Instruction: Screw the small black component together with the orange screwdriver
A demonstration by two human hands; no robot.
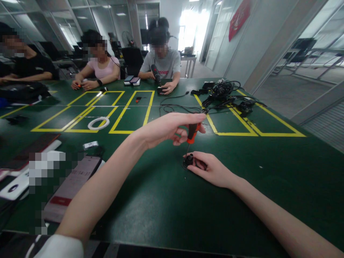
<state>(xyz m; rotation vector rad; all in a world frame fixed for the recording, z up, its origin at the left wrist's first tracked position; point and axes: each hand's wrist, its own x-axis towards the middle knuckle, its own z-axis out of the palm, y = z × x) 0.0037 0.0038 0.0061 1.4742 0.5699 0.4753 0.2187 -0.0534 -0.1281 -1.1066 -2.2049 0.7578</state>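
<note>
My left hand (178,129) is closed round the handle of an orange and black screwdriver (191,134), thumb and fingers near its top. The screwdriver stands almost upright, and its thin shaft points down at a small black round part (189,160) with a short raised post. Pinched between the thumb and fingers of my right hand (208,167), that part rests on the green table (150,200). Whether the tip sits in a screw is too small to tell.
Phones lie at the left, one with a lit screen (73,182). A white tape roll (98,123) sits among yellow tape outlines. Tangled black cables (224,91) lie at the back right. Across the table, a person in a grey shirt (172,64) holds a power screwdriver (156,73); others sit further left.
</note>
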